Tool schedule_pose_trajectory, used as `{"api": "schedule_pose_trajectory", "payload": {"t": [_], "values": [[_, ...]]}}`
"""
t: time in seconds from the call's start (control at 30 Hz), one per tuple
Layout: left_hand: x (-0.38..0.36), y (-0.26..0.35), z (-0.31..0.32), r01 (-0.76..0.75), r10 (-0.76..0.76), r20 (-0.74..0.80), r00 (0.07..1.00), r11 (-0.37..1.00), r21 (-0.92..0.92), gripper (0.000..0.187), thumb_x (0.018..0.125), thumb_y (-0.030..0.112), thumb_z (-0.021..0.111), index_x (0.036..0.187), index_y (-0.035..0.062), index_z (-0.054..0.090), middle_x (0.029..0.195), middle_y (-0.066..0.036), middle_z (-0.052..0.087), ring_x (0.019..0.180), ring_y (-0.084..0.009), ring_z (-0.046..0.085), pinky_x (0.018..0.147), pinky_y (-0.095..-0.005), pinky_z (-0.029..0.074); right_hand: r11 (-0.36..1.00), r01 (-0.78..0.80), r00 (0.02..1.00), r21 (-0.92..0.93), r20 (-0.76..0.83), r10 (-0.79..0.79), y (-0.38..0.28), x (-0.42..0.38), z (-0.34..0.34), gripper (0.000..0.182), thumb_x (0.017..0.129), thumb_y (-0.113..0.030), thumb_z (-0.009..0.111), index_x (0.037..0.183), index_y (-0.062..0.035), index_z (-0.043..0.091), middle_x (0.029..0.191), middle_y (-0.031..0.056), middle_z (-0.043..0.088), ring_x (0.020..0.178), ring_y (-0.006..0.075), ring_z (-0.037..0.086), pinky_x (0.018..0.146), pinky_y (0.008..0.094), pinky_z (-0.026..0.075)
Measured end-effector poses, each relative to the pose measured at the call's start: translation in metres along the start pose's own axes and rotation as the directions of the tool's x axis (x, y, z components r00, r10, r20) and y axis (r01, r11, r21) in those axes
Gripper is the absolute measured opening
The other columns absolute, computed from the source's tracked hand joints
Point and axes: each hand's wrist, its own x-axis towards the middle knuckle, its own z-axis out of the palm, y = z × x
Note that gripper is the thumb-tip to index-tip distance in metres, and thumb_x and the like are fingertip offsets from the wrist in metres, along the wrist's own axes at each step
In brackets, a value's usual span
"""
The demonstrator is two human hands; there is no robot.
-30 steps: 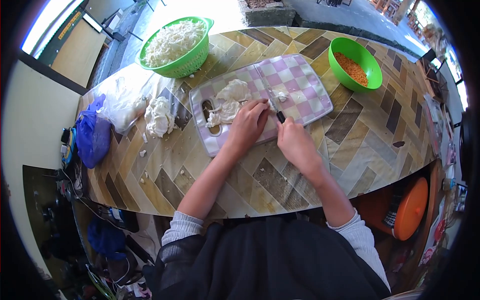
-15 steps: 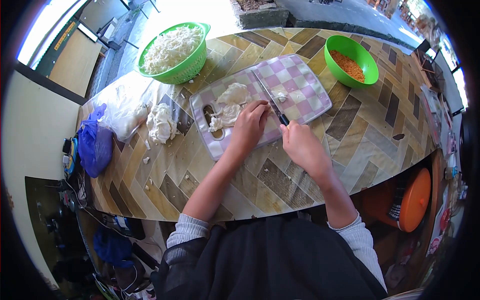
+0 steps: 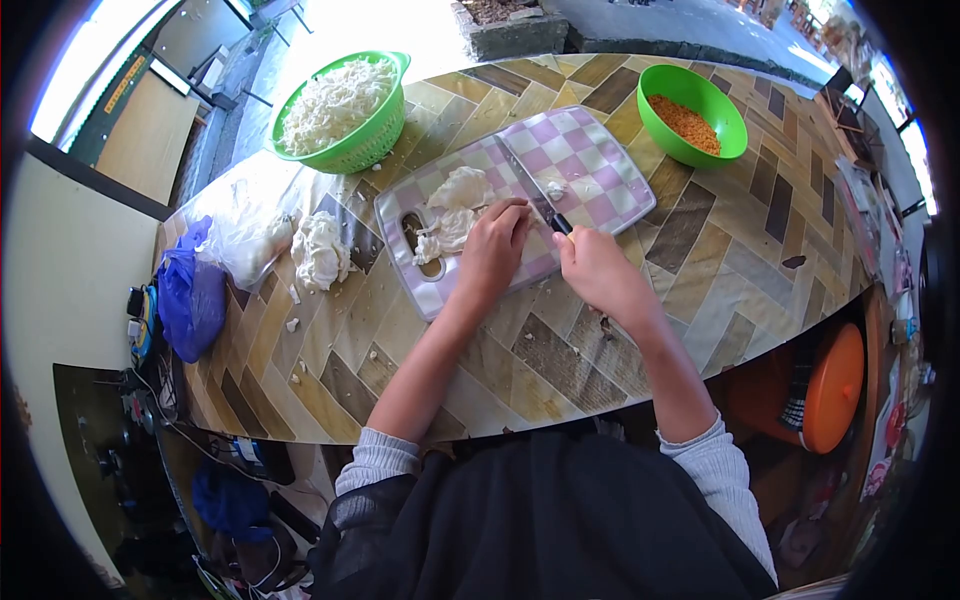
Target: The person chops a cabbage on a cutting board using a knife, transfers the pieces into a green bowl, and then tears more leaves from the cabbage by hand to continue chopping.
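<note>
My right hand is wrapped round the dark handle of a kitchen knife. Its blade points away from me and to the left, over a pink-and-white checkered cutting board. Close to the blade's left side, my left hand presses with bent fingers on soft white food, which looks like torn oyster mushroom. The fingers hide part of that food. A few small white bits lie on the board to the right of the blade.
A green basket heaped with white shreds stands back left. At back right is a green bowl of orange crumbs. A white clump, a clear plastic bag and a blue bag lie left. Crumbs dot the patterned tabletop.
The knife and my right hand have shifted slightly up and left, and the blade now sits nearer the left fingers. My left hand stays on the white food. The whole view has drifted a little.
</note>
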Motion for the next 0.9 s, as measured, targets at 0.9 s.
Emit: {"api": "schedule_pose_trajectory", "payload": {"t": [0.9], "values": [[-0.002, 0.002, -0.001, 0.05, -0.049, -0.017, 0.999, 0.993, 0.104, 0.012, 0.085, 0.011, 0.065, 0.092, 0.0008, 0.067, 0.098, -0.011, 0.068, 0.087, -0.0322, 0.066, 0.076, -0.0392, 0.052, 0.998, 0.045, 0.996, -0.042, -0.077, -0.049, -0.002, -0.006, 0.011, 0.04, 0.099, -0.026, 0.045, 0.09, 0.009, 0.06, 0.079, 0.0313, 0.063, 0.081, 0.0478, 0.062, 0.071, 0.0517, 0.05]]}}
